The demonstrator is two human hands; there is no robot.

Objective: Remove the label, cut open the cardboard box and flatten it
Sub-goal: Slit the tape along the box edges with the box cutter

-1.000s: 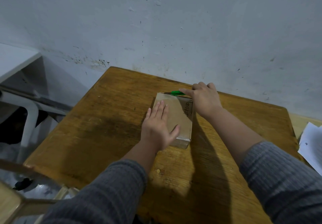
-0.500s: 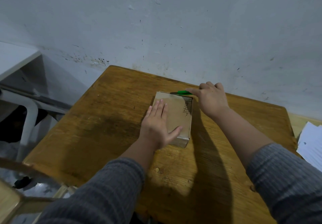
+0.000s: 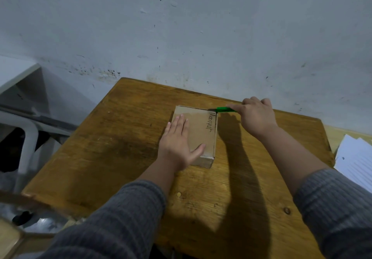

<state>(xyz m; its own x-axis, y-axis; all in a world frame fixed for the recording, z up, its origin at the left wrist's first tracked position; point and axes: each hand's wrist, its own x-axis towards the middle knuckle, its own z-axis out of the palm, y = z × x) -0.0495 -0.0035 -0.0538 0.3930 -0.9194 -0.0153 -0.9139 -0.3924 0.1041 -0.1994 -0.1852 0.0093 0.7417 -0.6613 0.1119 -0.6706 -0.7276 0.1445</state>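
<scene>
Classroom-like room: worn wooden desk (image 3: 124,158), scuffed wall (image 3: 181,37).

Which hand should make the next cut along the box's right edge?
The right hand: it already grips the green cutter, tip at the box's far right corner. The left hand lies flat on top, steadying it.

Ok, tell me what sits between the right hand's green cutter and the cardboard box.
Nothing visible: the green-handled cutter in the right hand already meets the brown cardboard box at its far right corner, while the left hand lies flat on top.
</scene>
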